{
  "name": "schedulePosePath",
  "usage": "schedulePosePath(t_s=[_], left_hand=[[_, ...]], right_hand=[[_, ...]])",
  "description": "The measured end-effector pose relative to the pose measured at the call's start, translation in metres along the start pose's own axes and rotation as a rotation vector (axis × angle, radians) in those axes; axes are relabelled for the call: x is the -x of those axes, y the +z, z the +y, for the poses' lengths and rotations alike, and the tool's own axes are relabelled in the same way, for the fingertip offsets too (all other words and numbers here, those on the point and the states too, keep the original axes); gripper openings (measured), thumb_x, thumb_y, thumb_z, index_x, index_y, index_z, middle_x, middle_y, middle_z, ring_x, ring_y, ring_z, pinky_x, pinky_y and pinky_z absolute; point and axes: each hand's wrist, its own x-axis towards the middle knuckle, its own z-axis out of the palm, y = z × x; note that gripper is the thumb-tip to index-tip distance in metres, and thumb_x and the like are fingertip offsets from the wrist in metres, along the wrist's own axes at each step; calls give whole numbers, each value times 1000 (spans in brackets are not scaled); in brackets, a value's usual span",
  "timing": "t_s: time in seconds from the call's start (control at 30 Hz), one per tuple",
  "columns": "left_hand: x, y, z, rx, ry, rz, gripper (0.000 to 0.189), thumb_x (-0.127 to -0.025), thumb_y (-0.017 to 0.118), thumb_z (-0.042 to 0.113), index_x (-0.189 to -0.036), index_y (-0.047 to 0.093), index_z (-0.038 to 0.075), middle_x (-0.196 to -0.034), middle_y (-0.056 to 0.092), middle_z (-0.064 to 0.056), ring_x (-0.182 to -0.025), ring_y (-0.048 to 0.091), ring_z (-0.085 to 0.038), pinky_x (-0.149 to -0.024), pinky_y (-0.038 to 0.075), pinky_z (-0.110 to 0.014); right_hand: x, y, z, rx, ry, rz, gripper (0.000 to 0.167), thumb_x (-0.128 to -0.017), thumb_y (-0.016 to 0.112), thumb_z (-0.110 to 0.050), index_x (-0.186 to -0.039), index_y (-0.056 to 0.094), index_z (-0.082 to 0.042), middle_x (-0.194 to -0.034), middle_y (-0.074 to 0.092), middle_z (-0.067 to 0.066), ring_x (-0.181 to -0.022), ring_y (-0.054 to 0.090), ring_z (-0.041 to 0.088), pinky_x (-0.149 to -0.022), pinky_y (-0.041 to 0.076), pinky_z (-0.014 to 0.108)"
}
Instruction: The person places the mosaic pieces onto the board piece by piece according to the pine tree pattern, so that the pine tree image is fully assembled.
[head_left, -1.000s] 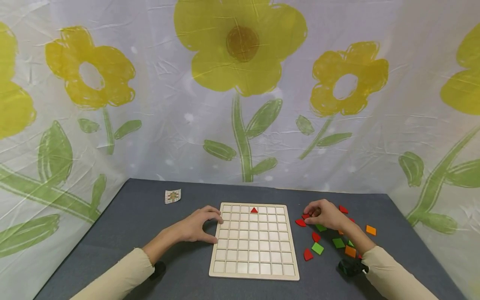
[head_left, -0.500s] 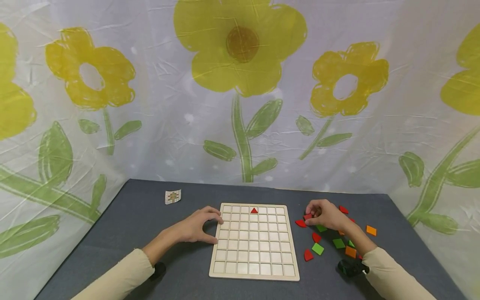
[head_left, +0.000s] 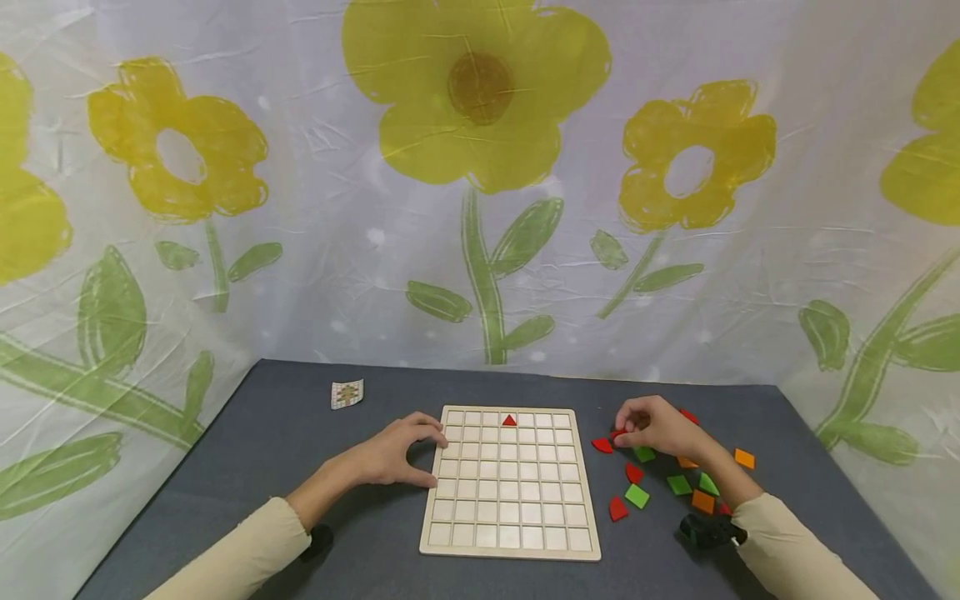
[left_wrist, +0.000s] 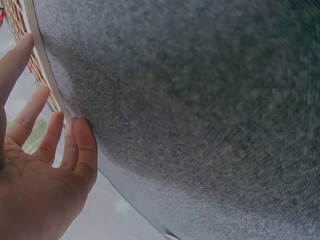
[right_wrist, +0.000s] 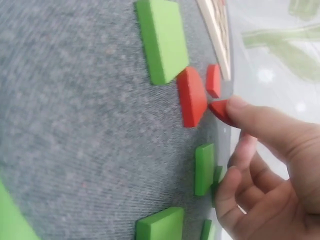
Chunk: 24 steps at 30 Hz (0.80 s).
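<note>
Thumb and forefinger of the right hand point(head_left: 654, 427) pinch a small, thick red piece with a curved edge point(right_wrist: 220, 111), the other fingers loosely bent. Just beside it lies a red fan-shaped piece point(head_left: 602, 446); bright green square tiles point(head_left: 637, 497) and orange square tiles point(head_left: 703, 502) lie scattered nearby on a dark grey cloth-covered table point(head_left: 375, 533). The left hand point(head_left: 390, 450), thumb and fingers spread apart, touches the left edge of a pale wooden grid board point(head_left: 509, 492). One red triangle point(head_left: 509, 421) sits mid-way along its far row. Farther left lies a small patterned white card point(head_left: 347, 394).
</note>
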Motion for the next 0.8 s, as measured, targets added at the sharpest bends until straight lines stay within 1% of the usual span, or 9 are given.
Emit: schedulePosePath(t_s=[0.1,0.3,0.43,0.6,0.67,0.8], left_hand=[[0,0,1,3,3,-1,49,-85,86,28,-125,66,7,-140,47,-18,-131,42,-44,-103,35,-62],[0,0,0,7,0,-1,50,-85,86,28,-126,66,7,-140,47,-18,-131,42,-44,-103,35,-62],[0,0,-1,11,11,0,50,-85,86,28,-126,65,7,-140,47,-18,-131,42,-44,-103,35,-62],[0,0,-3,10,12,9,50,-84,87,28,-125,66,8,-140,47,-17,-131,42,-44,-103,34,-63],[0,0,-3,7,13,10,50,-84,87,28,-125,66,9,-140,47,-17,-131,42,-44,-103,34,-63],[0,0,-3,9,17,6,49,-84,87,28,-124,66,8,-139,47,-17,-130,43,-44,-103,35,-63]], right_hand=[[1,-1,-4,-9,10,-3,14,-88,80,-2,-94,68,0,-82,60,7,-69,54,21,-61,47,26],[4,0,-4,-14,1,11,11,-90,78,-4,-95,68,-1,-83,63,9,-68,56,20,-61,48,26],[6,1,-6,-23,-21,19,9,-92,76,-4,-96,68,-2,-85,64,11,-70,60,26,-63,50,28],[7,4,-9,-48,-42,18,8,-94,73,-3,-98,67,0,-88,64,14,-77,66,37,-70,57,38],[7,5,-10,-56,-39,20,8,-95,72,-3,-99,66,0,-89,64,14,-79,67,38,-71,57,41],[8,6,-13,-67,-21,30,8,-96,71,-4,-100,66,-1,-90,64,14,-81,66,39,-72,57,42]])
